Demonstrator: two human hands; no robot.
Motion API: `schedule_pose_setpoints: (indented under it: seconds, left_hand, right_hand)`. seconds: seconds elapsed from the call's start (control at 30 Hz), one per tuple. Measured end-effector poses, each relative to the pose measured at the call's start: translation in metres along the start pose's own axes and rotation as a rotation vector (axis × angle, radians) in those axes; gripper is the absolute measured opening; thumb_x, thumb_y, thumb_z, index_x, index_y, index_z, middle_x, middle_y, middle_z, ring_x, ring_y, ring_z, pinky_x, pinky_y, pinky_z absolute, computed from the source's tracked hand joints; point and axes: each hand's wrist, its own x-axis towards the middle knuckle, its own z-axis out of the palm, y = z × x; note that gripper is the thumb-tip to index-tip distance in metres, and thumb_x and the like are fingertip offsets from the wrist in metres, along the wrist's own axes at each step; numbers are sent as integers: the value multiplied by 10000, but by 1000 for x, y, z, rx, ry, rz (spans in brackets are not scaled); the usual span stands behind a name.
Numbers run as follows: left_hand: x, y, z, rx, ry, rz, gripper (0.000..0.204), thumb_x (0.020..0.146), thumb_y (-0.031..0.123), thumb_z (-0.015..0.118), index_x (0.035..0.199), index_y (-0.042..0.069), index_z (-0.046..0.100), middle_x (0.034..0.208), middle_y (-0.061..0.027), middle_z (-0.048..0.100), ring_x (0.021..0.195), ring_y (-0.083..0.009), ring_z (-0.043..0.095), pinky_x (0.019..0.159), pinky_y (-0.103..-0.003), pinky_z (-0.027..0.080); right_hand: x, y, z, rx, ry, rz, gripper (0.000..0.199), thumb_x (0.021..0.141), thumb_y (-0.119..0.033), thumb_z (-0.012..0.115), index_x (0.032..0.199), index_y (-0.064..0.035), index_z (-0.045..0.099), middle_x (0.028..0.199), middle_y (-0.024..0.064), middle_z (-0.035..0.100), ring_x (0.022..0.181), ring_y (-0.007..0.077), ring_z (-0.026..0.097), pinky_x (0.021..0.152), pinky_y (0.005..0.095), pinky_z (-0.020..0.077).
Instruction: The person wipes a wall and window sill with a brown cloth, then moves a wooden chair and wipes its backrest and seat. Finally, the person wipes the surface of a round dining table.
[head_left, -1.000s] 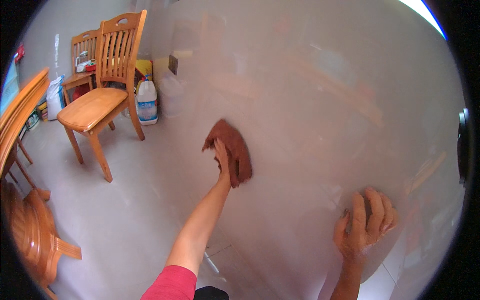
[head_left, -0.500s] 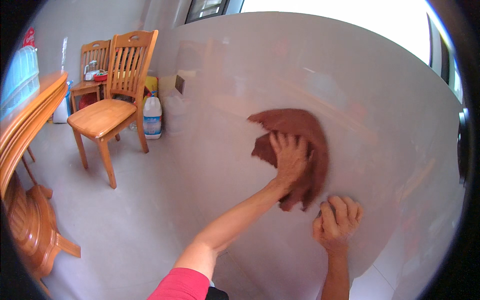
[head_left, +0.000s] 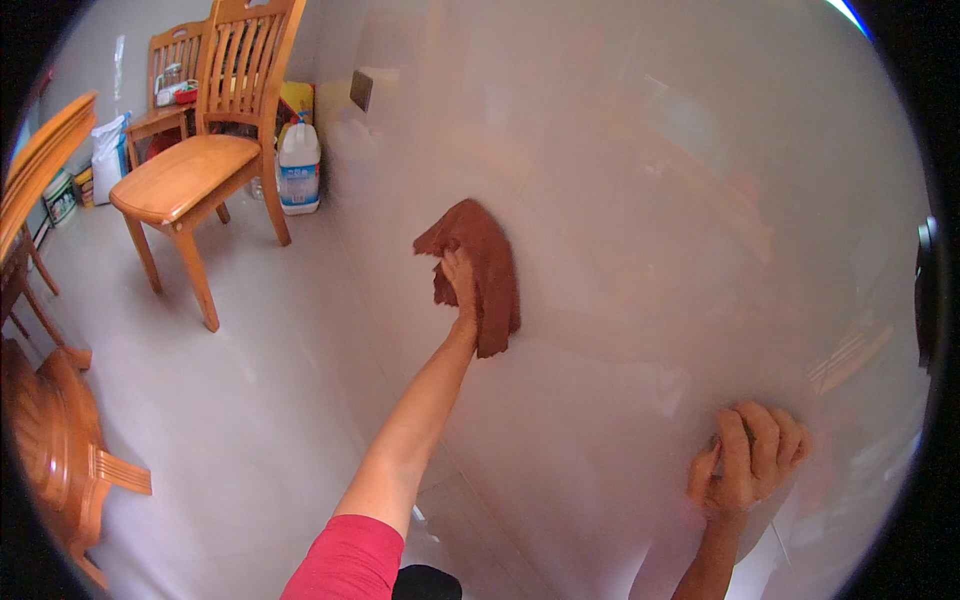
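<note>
Your left hand presses a rust-brown cloth flat against the glossy white wall.

Your left fingers lie spread over the cloth, pinning it rather than gripping it, with loose corners hanging above and below the hand. Your right hand rests bare on the wall, lower and to the right of the cloth, fingers curled against the surface and holding nothing. Left of the cloth, a white plastic jug stands on the floor at the wall's foot, beside a wooden chair. Because only pressure keeps the cloth up, it could likely slide out and drop if you ease off. On so slick a surface, your bracing palm might slip too.
</note>
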Motion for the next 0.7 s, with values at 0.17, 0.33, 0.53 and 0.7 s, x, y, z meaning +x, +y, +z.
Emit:
schedule_pose_setpoints:
  seconds: [0.17,0.33,0.53,0.7]
  left_hand:
    - [-99,-78,7,36,-80,-201,298,738,170,586,982,0,566,1110,-195,495,1140,-359,393,1067,-507,183]
    - [-234,-111,3,79,-188,-406,297,765,184,574,1006,12,556,1112,-174,494,1126,-332,404,1053,-479,208]
    - [-350,-91,-17,114,-352,-577,295,797,201,560,1035,27,545,1113,-148,494,1109,-299,417,1035,-445,239]
    - [-288,-48,-9,71,-304,-416,293,824,214,548,1060,40,536,1115,-126,494,1095,-271,427,1020,-417,264]
  right_hand:
    - [-1,-3,0,-9,-49,3,224,709,-183,515,853,-60,635,933,90,606,870,286,528,784,440,355]
    - [-3,-1,-2,-45,-54,-43,228,724,-195,523,863,-58,641,934,98,606,865,296,530,785,449,354]
    - [1,-2,1,-15,-50,-47,216,741,-196,532,861,-59,647,920,85,611,857,292,537,784,449,358]
    - [-3,-1,-2,-6,-39,-43,197,741,-189,528,848,-70,644,921,72,614,860,288,541,785,448,359]
